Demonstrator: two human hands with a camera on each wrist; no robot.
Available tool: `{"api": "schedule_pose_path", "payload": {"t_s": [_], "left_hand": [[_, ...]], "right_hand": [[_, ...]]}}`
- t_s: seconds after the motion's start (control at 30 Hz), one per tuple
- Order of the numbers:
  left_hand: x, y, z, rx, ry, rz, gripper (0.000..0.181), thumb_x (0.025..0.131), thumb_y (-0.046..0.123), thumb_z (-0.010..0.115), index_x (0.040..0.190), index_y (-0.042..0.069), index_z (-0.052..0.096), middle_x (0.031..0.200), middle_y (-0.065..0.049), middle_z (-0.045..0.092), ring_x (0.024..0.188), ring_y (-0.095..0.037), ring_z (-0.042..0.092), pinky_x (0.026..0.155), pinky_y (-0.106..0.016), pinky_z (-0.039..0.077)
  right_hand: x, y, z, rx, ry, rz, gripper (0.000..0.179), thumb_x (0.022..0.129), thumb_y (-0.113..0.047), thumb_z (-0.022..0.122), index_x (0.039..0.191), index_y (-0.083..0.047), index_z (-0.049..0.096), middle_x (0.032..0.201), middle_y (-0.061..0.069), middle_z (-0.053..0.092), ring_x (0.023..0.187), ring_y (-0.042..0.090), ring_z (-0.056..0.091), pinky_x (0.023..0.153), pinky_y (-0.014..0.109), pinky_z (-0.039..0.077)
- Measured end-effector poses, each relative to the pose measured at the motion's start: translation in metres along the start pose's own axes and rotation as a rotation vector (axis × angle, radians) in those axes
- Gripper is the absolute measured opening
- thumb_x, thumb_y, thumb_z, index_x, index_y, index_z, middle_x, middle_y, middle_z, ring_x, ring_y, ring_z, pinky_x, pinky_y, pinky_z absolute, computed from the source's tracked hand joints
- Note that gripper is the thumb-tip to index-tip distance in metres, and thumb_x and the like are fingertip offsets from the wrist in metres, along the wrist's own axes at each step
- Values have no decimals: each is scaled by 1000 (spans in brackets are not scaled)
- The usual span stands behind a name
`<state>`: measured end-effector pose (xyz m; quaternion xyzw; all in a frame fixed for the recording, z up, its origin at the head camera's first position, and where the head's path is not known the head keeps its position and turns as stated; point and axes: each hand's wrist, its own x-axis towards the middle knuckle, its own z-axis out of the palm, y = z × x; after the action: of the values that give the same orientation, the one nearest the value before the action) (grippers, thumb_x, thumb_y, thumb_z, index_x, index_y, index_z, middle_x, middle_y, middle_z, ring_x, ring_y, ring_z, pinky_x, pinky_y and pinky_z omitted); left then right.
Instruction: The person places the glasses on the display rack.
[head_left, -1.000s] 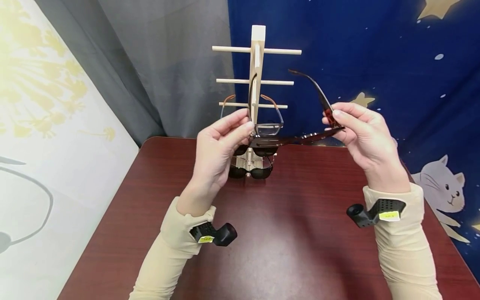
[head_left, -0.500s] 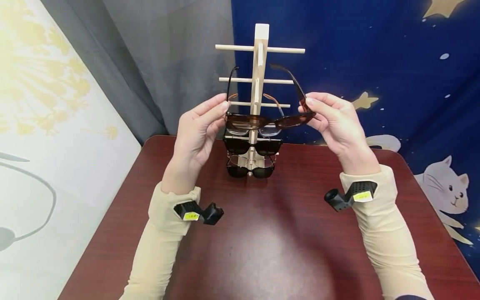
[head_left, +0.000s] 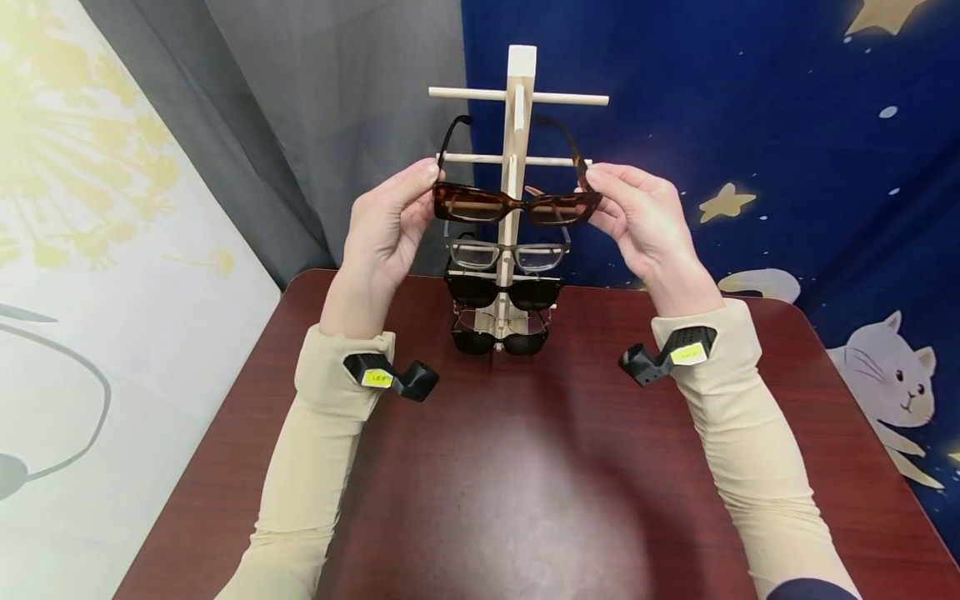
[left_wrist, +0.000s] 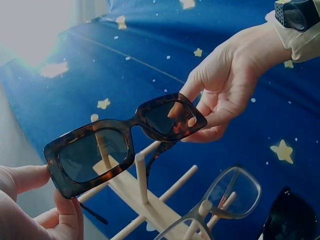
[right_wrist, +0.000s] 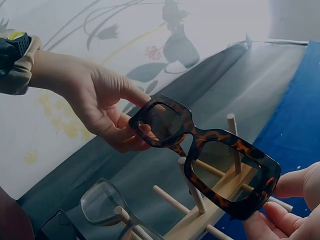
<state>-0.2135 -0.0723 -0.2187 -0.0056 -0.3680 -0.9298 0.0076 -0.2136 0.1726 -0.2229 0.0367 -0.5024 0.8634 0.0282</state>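
Tortoiseshell sunglasses (head_left: 517,202) with rectangular dark lenses are held level in front of a wooden eyewear stand (head_left: 517,125). My left hand (head_left: 390,217) pinches them by the left hinge end between thumb and fingers. At the opposite hinge, my right hand (head_left: 641,212) pinches the frame the same way. Both temples are unfolded and point back toward the stand, their tips on either side of its post near the second crossbar (head_left: 558,162). In the left wrist view the sunglasses (left_wrist: 95,155) overlap the stand's pegs.
Below hang grey-framed glasses (head_left: 508,247), black sunglasses (head_left: 534,294), thin-rimmed glasses and another dark pair (head_left: 525,344) on the stand. The top crossbar (head_left: 570,99) is bare. A reddish-brown table (head_left: 480,467) lies underneath, with grey (head_left: 360,125) and blue (head_left: 675,100) curtains behind.
Both hands have moved up and leftward toward the stand with the sunglasses. The frame has turned from edge-on to facing me, and the temples have come over the second crossbar's level.
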Motion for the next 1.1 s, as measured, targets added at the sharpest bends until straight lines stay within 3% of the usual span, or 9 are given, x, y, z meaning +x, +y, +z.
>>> {"api": "schedule_pose_path", "payload": {"t_s": [0.1, 0.3, 0.4, 0.57, 0.8, 1.1], "left_hand": [[9, 1, -1, -11, 26, 13, 22, 83, -14, 59, 105, -14, 58, 102, -18, 57, 69, -18, 60, 59, -19, 53], [23, -2, -4, -39, 49, 15, 31, 82, -16, 59, 113, -17, 56, 104, -19, 56, 71, -19, 60, 60, -21, 53], [27, -5, -4, -47, 55, 8, 23, 81, -17, 59, 104, -16, 60, 98, -19, 58, 70, -20, 60, 59, -22, 53], [30, -6, -2, -48, 57, -16, 8, 81, -15, 60, 86, -10, 64, 87, -18, 60, 66, -19, 59, 57, -21, 53], [32, -6, -1, -32, 102, -57, 8, 81, -13, 62, 89, -10, 63, 80, -17, 61, 63, -18, 60, 55, -20, 53], [32, -7, -5, -5, 104, -86, 7, 82, -9, 65, 89, -8, 65, 79, -16, 61, 65, -18, 59, 57, -21, 54]], "right_hand": [[7, 2, 4, -16, 17, 19, 4, 84, 3, 66, 87, 3, 69, 85, 11, 68, 66, 18, 66, 62, 24, 56], [16, 4, 5, -32, 49, 40, 3, 84, 2, 66, 87, 3, 68, 83, 11, 68, 65, 17, 66, 61, 23, 56], [18, 4, 4, -33, 56, 54, 3, 84, 2, 66, 87, 2, 68, 82, 10, 68, 65, 17, 66, 61, 23, 56], [22, 6, 1, -44, 63, 62, 3, 84, 2, 67, 87, 2, 68, 82, 10, 68, 66, 18, 67, 63, 24, 56], [25, 8, -2, -57, 68, 84, 3, 84, 0, 68, 86, 2, 69, 84, 9, 68, 66, 17, 67, 65, 24, 56], [24, 9, -4, -91, 71, 93, 10, 83, -3, 69, 92, 1, 68, 84, 9, 69, 69, 16, 67, 66, 22, 56]]}}
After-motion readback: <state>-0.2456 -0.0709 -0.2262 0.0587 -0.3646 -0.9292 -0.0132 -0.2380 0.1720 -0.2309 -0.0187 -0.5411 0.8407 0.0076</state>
